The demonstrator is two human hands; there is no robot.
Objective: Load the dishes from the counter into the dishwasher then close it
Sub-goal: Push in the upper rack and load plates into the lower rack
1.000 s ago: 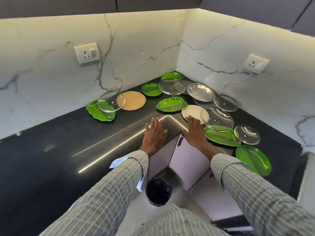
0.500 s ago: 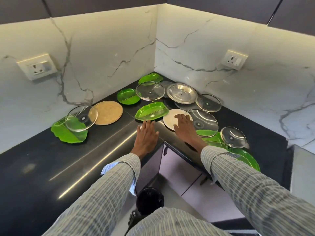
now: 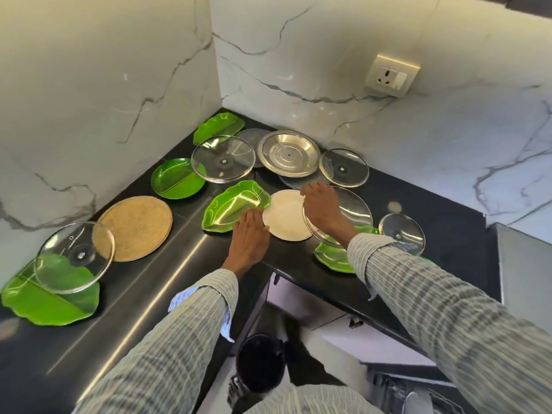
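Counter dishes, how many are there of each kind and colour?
Green plates: 6, one mostly hidden
Clear glass lids: 5
Steel plate: 1
White plate: 1
Tan round plate: 1
Half-hidden grey discs: 2
Total: 16

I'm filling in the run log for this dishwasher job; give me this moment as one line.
phase: reaching for dishes | left hand: open, at white plate edge | right hand: on glass lid rim, grip unclear | loaded: none seen
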